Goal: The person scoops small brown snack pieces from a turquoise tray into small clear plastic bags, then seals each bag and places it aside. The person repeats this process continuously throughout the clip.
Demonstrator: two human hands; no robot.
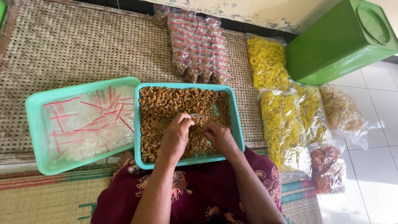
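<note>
left grip (176, 135) pinches a small clear bag (195, 118) over the snack tray (236, 120), right grip (219, 135) clenched in snacks (166, 108), empty-bag tray (35, 124) alongside.

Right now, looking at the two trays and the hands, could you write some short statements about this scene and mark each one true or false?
1. The left hand holds a small clear bag over the blue tray of brown snacks. True.
2. The green tray is full of yellow snacks. False: it holds empty clear bags with red strips.
3. The filled small packets lie on the woven mat beyond the blue tray. True.
4. The green container stands to the left of the trays. False: it is at the upper right.
5. The right hand rests on the tiled floor. False: it is over the brown snacks.
</note>
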